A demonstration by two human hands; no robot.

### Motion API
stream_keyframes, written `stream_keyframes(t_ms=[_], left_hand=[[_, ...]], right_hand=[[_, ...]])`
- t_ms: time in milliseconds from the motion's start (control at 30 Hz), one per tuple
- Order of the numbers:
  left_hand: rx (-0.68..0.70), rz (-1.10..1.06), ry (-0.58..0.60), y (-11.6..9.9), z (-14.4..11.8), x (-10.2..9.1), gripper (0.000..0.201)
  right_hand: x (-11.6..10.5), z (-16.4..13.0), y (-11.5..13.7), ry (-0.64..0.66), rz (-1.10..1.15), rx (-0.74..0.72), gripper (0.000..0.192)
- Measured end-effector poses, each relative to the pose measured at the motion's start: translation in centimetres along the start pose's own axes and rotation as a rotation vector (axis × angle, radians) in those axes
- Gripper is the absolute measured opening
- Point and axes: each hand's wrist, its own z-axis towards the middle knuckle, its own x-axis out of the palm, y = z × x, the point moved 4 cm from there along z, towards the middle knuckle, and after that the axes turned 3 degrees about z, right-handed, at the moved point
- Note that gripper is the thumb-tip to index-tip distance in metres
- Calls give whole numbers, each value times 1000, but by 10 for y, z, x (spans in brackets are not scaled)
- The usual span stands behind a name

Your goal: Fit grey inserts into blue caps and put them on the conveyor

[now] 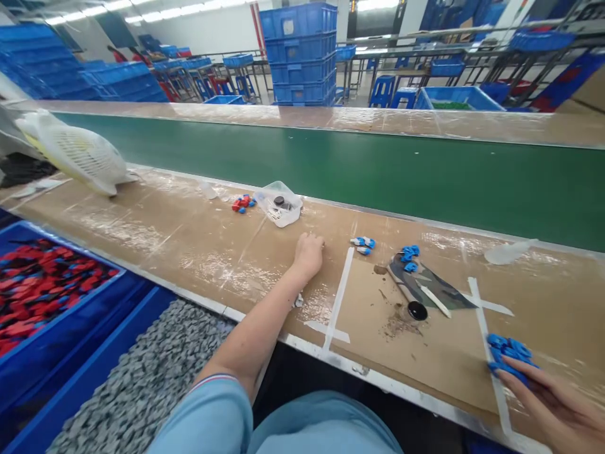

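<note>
My left hand [309, 255] rests on the brown-covered bench with its fingers curled; whatever they may hold is hidden. Just beyond it sits a clear plastic tub [280, 205] with a dark round item inside. At the right, my right hand [553, 397] has thumb and fingers closed at the near edge of a pile of blue plastic pieces [510, 353]. Between the hands lies a camouflage cloth [439, 290], bearing a white pen-like tool [435, 299] and a few blue parts [409, 255]. A small black round cup [417, 310] stands by its near edge.
A green conveyor belt [359, 157] runs behind the bench. Blue-and-white parts [363, 244] and red parts [242, 203] lie along the bench. At lower left, bins hold red-and-black pieces [42, 284] and grey pieces [142, 378]. A white fan [80, 151] lies far left.
</note>
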Motion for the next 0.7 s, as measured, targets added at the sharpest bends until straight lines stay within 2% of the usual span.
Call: stream_keyframes(t_ms=[100,167,200,267,367,467,533,700], left_hand=[[29,-154,-82,-11,-12,-9,25],[36,-436,-98,-20,-27,-12,21],[22,-612,-57,-25,-37,-11,18],[-50,-945,114,-38,-58,0,16],[-192,-1264,335,-60,-92,23,24],[-300,-1383,428,-78,-115,45,30],[-320,-1428,455,-85,-122,55,32],[-222,-1472,363,-90,-122,59,24]], right_hand=[[19,9,42,66,36,-86,31],[32,13,58,132,80,-133,29],[38,15,63,151,104,-153,26],[47,17,72,184,137,-195,22],[57,21,84,210,111,-271,21],[63,26,93,219,12,-325,22],[65,29,96,219,-62,-344,21],[69,35,101,181,-136,-430,20]])
